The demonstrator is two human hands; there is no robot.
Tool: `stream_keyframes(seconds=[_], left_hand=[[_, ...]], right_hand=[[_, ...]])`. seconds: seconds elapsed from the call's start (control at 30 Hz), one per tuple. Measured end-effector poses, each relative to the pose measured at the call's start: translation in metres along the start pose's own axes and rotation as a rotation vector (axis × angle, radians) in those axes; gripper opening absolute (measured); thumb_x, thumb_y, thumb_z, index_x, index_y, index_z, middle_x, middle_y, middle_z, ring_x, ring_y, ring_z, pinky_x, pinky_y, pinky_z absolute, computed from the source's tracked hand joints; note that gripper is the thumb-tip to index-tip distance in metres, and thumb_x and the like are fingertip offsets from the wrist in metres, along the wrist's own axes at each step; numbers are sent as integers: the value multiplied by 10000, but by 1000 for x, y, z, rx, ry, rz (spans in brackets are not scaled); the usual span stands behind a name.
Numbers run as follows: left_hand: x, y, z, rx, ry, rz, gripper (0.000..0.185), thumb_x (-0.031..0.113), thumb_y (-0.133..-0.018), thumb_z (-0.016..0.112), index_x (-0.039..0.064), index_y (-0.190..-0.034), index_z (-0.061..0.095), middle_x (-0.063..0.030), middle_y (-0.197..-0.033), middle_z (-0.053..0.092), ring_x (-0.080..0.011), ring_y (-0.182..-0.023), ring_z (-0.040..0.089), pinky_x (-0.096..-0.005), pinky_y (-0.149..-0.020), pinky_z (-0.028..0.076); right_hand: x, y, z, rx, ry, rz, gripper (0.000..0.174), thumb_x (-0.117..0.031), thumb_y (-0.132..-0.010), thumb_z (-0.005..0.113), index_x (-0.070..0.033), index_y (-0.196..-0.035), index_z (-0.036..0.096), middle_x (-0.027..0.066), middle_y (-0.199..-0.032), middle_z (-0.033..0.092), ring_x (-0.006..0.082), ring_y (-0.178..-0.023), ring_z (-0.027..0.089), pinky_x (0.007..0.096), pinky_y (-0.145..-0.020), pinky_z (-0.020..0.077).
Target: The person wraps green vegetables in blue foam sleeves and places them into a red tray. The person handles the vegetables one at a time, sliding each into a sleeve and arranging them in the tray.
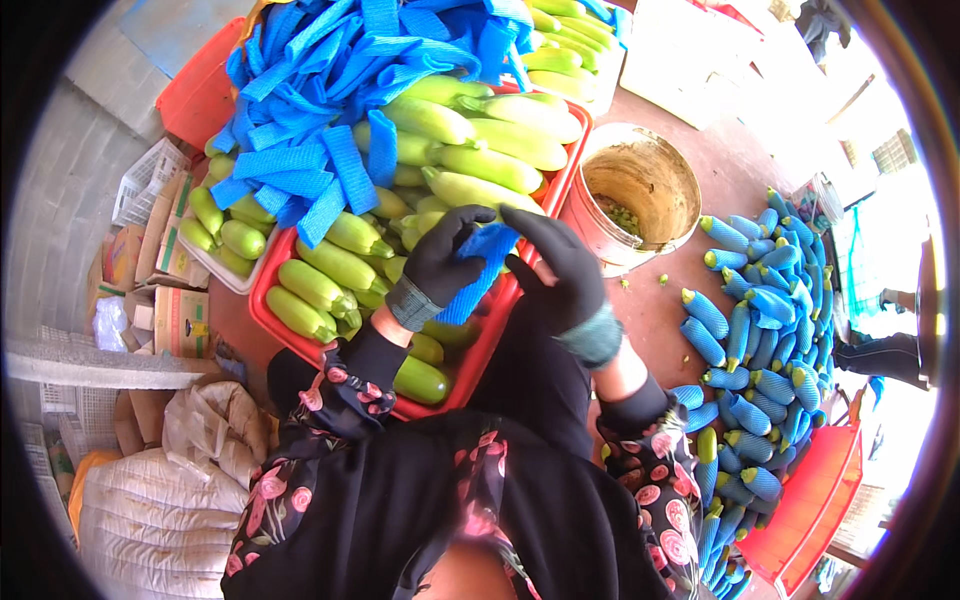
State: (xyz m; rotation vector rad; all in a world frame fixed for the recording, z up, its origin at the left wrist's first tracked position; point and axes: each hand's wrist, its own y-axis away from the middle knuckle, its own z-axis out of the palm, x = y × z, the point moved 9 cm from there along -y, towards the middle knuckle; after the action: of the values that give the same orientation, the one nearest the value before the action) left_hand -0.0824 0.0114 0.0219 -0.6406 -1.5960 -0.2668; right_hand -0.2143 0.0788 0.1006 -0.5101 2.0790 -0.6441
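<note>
My left hand (442, 262), in a black glove with a grey cuff, grips a blue foam-net sleeve (478, 281) above the front of a red plastic crate (480, 367). My gloved right hand (562, 274) is at the sleeve's upper right end, thumb and fingers apart; whether the fingertips touch the foam is unclear. No zucchini shows inside this sleeve. Bare pale-green zucchini (491, 169) fill much of the crate under and beyond my hands. Across its far left part lies a big heap of loose blue foam sleeves (322, 161).
A dirty bucket (637, 195) with green scraps inside stands right of the crate. Many sleeved zucchini (765, 330) are piled on the floor at right, by another red crate (806, 510). Cardboard boxes (181, 322) and a padded cover (150, 517) lie at left. Another person's leg (881, 358) shows far right.
</note>
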Motion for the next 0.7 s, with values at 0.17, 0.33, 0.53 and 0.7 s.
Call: stream_keyframes(seconds=[0.17,0.33,0.53,0.7], left_hand=[[9,18,-17,54,322,-60,552,113,-935,532,27,-1436,317,-94,-1086,598,-152,-926,601,-293,-827,489],[37,31,-33,225,-44,437,207,147,-934,606,34,-1099,553,-93,-1149,536,-181,-1082,533,-289,-939,431],[-22,23,-51,439,194,115,141,153,-908,640,58,-993,580,7,-868,588,-82,-801,540,-233,-738,460],[-5,27,10,281,-173,284,235,165,-939,540,33,-1134,546,-98,-1125,595,-224,-967,590,-371,-873,469]], right_hand=[[-13,-19,32,16,-60,52,388,0,-813,653,-63,-1193,610,139,-1117,653,288,-1005,638,331,-863,504],[26,14,69,142,-729,417,344,28,-869,588,-37,-1206,565,82,-1121,647,185,-990,630,301,-836,511],[7,0,101,-155,-1061,445,371,-87,-859,631,-2,-1199,511,114,-1074,609,223,-981,613,299,-838,506],[-30,-24,96,-254,70,-144,372,-148,-823,626,-55,-1183,600,127,-1202,593,264,-1039,575,348,-922,446]])
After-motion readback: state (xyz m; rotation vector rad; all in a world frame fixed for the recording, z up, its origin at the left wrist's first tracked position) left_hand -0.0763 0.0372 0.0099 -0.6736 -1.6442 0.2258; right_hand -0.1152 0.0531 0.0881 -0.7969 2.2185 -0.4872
